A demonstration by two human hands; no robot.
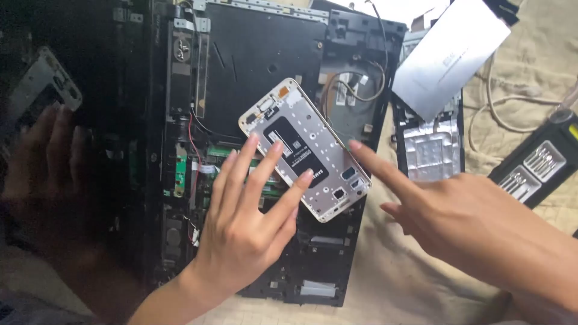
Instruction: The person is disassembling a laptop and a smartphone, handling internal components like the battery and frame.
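Observation:
A white phone frame (304, 147) with its back removed and a black panel in the middle lies tilted on an opened black laptop base (265, 72). My left hand (250, 222) rests over the phone's lower left part, fingers spread, fingertips touching its surface. My right hand (439, 210) points with the index finger, whose tip touches the phone's right edge. Neither hand grips anything.
The dark laptop screen (72, 150) lies at the left and mirrors the hand and phone. A silver sheet (448, 54) and foil-covered part (430, 150) lie at the right. A black screwdriver-bit case (539, 165) sits on the beige quilted cloth (409, 283). White cables (506, 114) run nearby.

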